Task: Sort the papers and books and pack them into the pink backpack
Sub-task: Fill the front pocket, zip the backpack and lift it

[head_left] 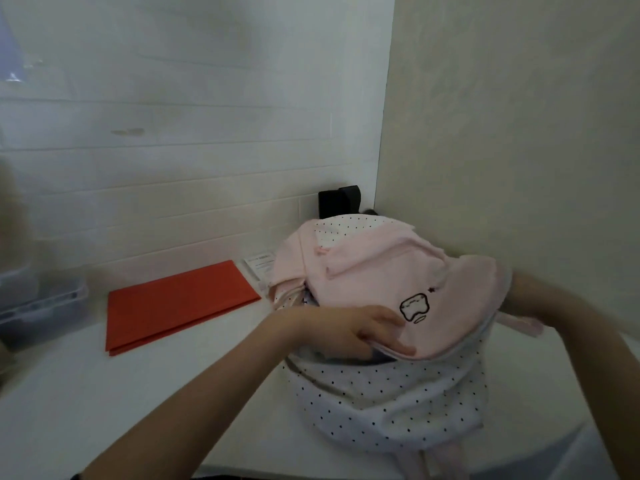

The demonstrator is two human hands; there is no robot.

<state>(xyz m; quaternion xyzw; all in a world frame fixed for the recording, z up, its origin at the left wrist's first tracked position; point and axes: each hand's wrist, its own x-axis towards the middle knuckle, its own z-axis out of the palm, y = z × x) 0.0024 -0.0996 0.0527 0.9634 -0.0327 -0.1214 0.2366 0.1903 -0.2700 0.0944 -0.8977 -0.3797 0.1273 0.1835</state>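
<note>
Where my left hand's (349, 329) fingers (398, 346) curl over the edge of the pink flap, they pinch that flap of the pink backpack (388, 306), thumb lying on top near the embroidered tooth figure. My right hand (519, 292) reaches behind the far right side of the bag; its fingers are hidden by the fabric, so I cannot tell whether they grasp anything. The backpack lies on the white table (104, 393), its dotted lining showing below the flap, with dark contents visible in the opening. To its left lies a red folder (176, 306), flat. A white printed sheet (259, 266) sits just behind the folder, touching the bag.
</note>
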